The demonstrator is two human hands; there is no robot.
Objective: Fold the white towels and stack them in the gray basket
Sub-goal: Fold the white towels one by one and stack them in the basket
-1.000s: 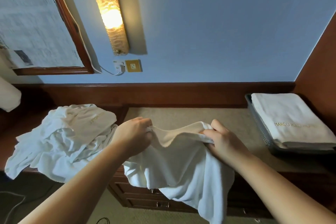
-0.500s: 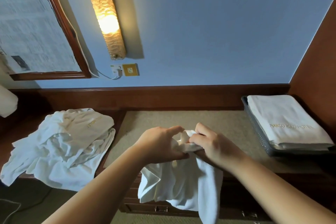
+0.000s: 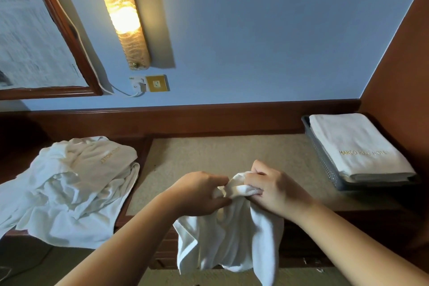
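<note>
a limp white terry towel (image 3: pixel 228 241) is gripped at its bunched upper edge by both hands, close together above the front edge of the dark wooden desk (image 3: pixel 232 123). the left hand (image 3: pixel 197 193) is curled round the cloth from the left, its fingers tucked into the gather; the right hand (image 3: pixel 271 189) is closed over the same gather from the right, knuckles up, with a fold of cloth seen between its fingers. the two hands are nearly touching. the rest of the towel is left hanging in loose folds in front of the desk's drawer fronts, past the front edge.

a beige inset panel (image 3: pixel 227 155) is seen in the middle of the desk top, behind the hands. at the left end of the desk a crumpled heap of white towels (image 3: pixel 69 188) is spread, with gold lettering on the top one and one side draped over the front edge. at the right end, against the back corner, a gray perforated plastic basket (image 3: pixel 325 160) is set; folded white towels (image 3: pixel 355 144) with gold lettering are stacked in it, rising above its rim.

on the blue wall behind, a lit amber wall lamp (image 3: pixel 120 14), a wood-framed mirror (image 3: pixel 39 37) and a brass socket plate (image 3: pixel 156 83) are mounted.
</note>
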